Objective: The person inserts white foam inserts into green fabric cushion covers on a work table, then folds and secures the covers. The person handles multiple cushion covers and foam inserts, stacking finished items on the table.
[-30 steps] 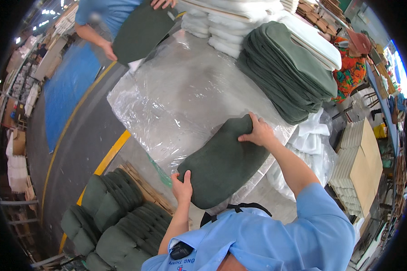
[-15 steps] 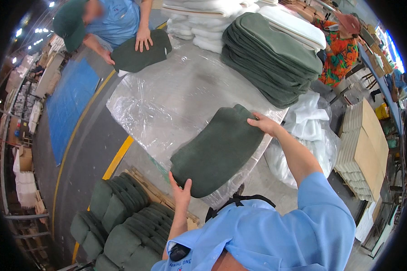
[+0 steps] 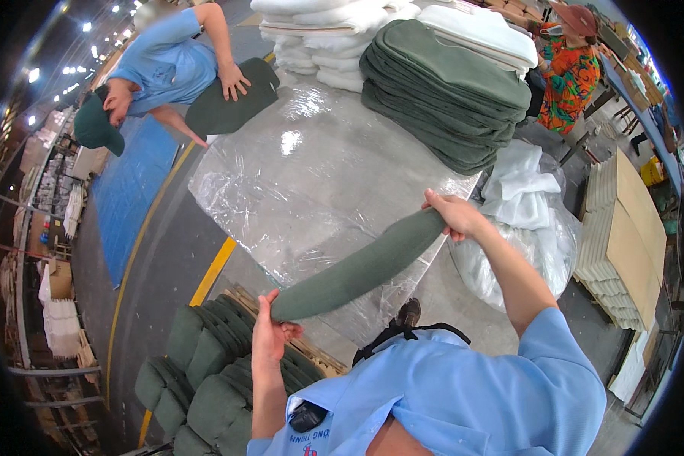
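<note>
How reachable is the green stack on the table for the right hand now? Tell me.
Probably not straight away: the right hand holds one end of a green cushion. Otherwise the way looks free, with nothing visible between that hand and the green stack.

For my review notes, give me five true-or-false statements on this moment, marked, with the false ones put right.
1. The left hand and right hand hold opposite ends of a green pad. True.
2. The green pad's broad face is turned to the camera. False: it shows as a narrow band.
3. A co-worker's hand is on another green pad. True.
4. The green stack is at the near left of the table. False: far right.
5. A white stack stands beside the green stack. True.
</note>
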Tool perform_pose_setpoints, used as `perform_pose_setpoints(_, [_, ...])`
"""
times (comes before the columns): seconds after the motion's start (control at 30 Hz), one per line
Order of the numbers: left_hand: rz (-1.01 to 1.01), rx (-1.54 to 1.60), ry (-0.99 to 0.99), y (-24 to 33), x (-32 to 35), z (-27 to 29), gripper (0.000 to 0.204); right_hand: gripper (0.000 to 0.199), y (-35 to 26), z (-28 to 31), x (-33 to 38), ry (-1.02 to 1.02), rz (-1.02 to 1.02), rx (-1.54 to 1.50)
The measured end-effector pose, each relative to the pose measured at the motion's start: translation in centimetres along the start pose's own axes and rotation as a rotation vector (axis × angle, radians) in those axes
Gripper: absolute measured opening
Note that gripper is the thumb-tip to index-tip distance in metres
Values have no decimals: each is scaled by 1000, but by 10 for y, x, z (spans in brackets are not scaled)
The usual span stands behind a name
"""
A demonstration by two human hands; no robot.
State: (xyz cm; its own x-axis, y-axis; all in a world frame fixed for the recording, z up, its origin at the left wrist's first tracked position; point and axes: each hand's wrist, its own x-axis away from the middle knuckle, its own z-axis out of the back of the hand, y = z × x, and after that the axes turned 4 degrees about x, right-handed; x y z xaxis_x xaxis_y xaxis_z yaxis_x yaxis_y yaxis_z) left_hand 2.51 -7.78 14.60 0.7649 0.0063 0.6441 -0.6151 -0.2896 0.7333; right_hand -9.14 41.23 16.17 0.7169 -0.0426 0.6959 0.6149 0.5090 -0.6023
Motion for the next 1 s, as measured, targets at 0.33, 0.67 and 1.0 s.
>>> perform_pose_setpoints(0.33, [-925,-1259,269,-17,-29,-58,39,29,4,-82,-8,737,923,430])
perform_pose_setpoints(0.67, [-1087,-1169,449,-17,-44,-83,25,28,26,-84,-55,745,811,-211])
perform_pose_setpoints(1.0, [-977,-688,643,-42,-65,-62,28,56,59,-94,-88,542,640,-741])
